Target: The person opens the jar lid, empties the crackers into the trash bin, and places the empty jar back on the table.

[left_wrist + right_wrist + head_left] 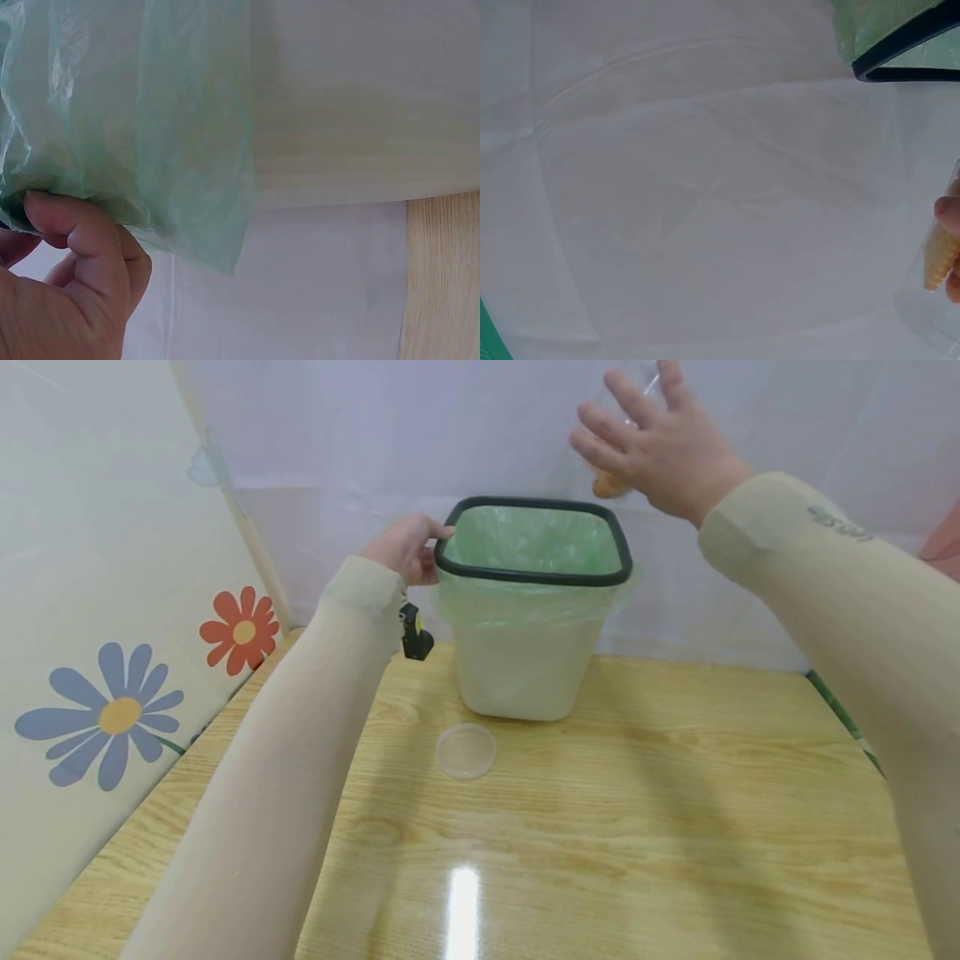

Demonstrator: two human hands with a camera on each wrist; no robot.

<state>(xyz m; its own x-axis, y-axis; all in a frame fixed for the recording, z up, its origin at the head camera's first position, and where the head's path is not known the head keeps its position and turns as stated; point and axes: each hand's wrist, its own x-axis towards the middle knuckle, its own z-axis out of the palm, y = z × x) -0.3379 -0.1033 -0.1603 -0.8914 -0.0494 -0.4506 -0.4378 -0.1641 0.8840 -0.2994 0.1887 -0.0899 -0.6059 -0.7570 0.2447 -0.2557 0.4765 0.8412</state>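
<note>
A pale waste bin with a dark rim stands on the table, lined with a green plastic bag. My left hand grips the rim's left side; in the left wrist view its thumb and fingers pinch over the green bag. Up and right of the bin, my right hand holds a clear plastic container, apart from the rim. Yellowish-brown ridged pieces, perhaps food, show in it. The hand hides much of the container in the head view.
On the wooden table, in front of the bin, lies a clear round lid. A white cloth wall rises close behind the bin. To the left is a panel with a blue flower and a red flower.
</note>
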